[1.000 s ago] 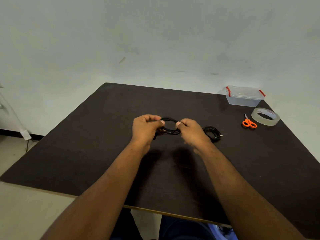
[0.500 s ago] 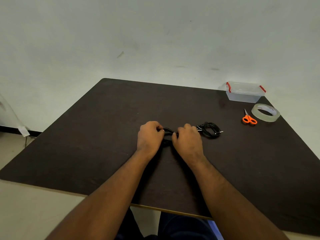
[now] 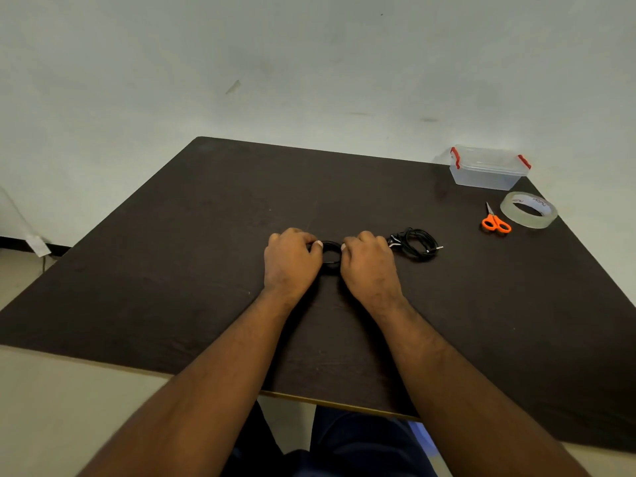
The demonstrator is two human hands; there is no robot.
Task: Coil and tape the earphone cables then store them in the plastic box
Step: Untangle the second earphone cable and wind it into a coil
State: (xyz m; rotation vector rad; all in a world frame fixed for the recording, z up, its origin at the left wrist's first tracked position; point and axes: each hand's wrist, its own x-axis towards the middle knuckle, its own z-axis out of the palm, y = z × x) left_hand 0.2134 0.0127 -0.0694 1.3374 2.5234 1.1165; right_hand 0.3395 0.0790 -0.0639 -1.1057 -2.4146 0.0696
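The bench (image 3: 192, 270) is showing a dark, matt, faintly grainy top. Near its far right corner, the box (image 3: 488, 172) is looking like clear plastic, the tape roll (image 3: 528, 211) glossy and translucent.

Both hands, left hand (image 3: 290, 261) and right hand (image 3: 370, 265), around coiled black cable (image 3: 331, 253) on dark table (image 3: 172, 277).

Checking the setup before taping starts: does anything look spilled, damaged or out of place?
Nothing stands out. Both hands hold a coiled cable; the second cable, scissors, tape roll and closed plastic box lie undisturbed.
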